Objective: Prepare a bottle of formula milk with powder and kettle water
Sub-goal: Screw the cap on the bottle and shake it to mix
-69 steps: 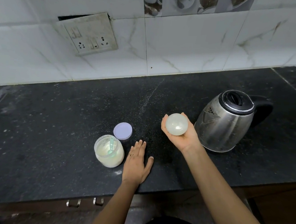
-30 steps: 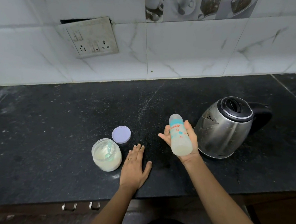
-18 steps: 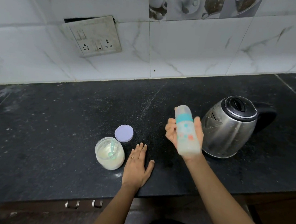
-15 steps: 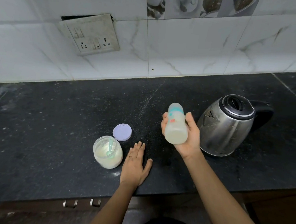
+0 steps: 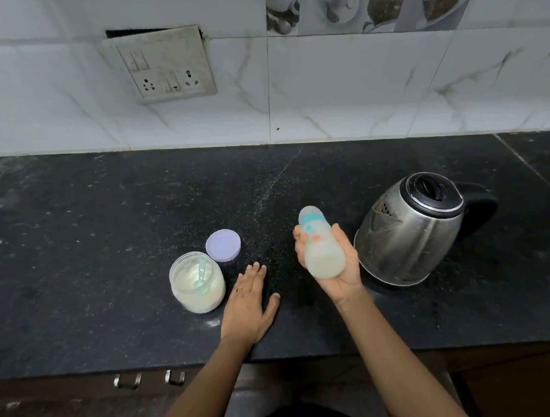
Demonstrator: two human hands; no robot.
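Observation:
My right hand point(image 5: 341, 271) grips a baby bottle point(image 5: 321, 244) above the black counter point(image 5: 103, 229), tilted with its capped top pointing away from me; milky liquid fills its lower part. My left hand point(image 5: 249, 304) lies flat on the counter, fingers apart, holding nothing. Just left of it stands an open jar of formula powder point(image 5: 197, 282) with a teal scoop point(image 5: 201, 273) inside. The jar's lilac lid point(image 5: 223, 245) lies behind it. A steel kettle point(image 5: 412, 227) with a black lid and handle stands to the right of the bottle.
A white tiled wall with a socket plate point(image 5: 161, 63) rises behind the counter. The counter's front edge runs just below my left wrist, with drawer handles point(image 5: 149, 378) underneath. Powder dust speckles the counter's middle.
My right hand has kept swinging the bottle, from bottom-up facing me to tilted positions; it now points up and away. My left hand, the jar and the kettle have stayed put.

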